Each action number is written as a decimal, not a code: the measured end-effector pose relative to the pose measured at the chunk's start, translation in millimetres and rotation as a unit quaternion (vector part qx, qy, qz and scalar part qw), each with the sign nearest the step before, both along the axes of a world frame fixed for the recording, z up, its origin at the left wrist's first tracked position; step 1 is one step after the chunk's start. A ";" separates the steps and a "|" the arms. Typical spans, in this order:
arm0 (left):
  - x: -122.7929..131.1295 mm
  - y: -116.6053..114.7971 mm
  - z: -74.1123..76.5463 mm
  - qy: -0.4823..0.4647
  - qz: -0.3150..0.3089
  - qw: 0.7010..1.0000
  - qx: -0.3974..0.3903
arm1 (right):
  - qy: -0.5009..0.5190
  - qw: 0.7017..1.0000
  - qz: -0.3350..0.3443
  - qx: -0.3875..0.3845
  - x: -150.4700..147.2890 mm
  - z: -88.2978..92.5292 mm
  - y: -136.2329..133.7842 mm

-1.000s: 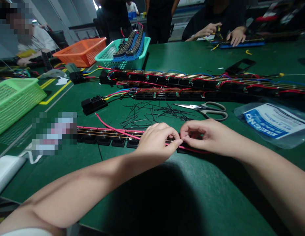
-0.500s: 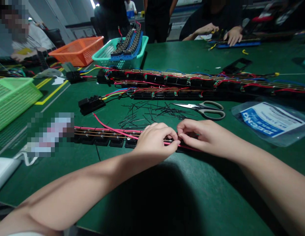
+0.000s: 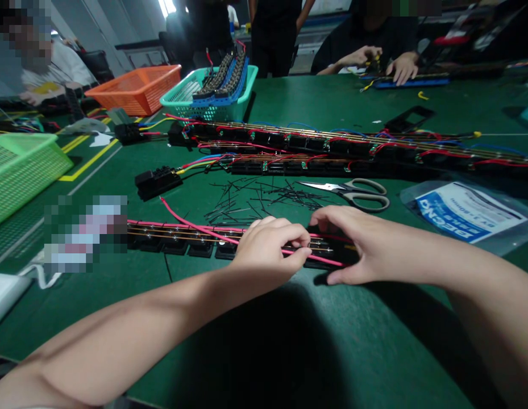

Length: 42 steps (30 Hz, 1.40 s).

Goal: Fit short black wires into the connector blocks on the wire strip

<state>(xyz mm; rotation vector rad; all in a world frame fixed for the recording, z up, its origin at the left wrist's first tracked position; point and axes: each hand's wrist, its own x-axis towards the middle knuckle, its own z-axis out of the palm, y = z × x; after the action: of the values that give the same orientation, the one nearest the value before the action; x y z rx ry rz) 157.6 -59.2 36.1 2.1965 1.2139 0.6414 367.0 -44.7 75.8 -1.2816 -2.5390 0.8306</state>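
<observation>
A long black strip (image 3: 199, 245) with brass rods along it lies across the bench in front of me. A pink-red wire (image 3: 187, 223) runs over it and passes under my left hand. My left hand (image 3: 272, 244) rests on the strip, thumb and forefinger closed at a small dark bit that I cannot make out. Just to its right, my right hand (image 3: 353, 244) is open, with thumb and fingers spread on either side of the strip's right part. Behind the strip lie loose black cable ties (image 3: 264, 196) and scissors (image 3: 353, 192).
Wired black strips (image 3: 298, 136) stretch across behind the scissors. A plastic bag with a printed label (image 3: 468, 213) lies at right. Green (image 3: 29, 170), orange (image 3: 136, 88) and teal (image 3: 208, 105) baskets stand left and behind. A co-worker's hands (image 3: 402, 68) work across the bench.
My right hand has come away from its pinch beside the left fingertips, moved slightly right, and spread open. My left hand has stayed in place.
</observation>
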 end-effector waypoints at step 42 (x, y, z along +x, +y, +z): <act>-4.2 -11.0 -18.5 0.056 -0.061 0.968 0.236 | 0.210 0.966 -0.117 -0.091 17.4 -57.4 -10.9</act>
<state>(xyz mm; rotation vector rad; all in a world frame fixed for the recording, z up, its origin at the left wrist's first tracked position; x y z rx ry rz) 153.3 -70.2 17.6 2.7090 1.0480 0.8304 384.4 -55.6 18.4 -1.2619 -1.9801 1.1593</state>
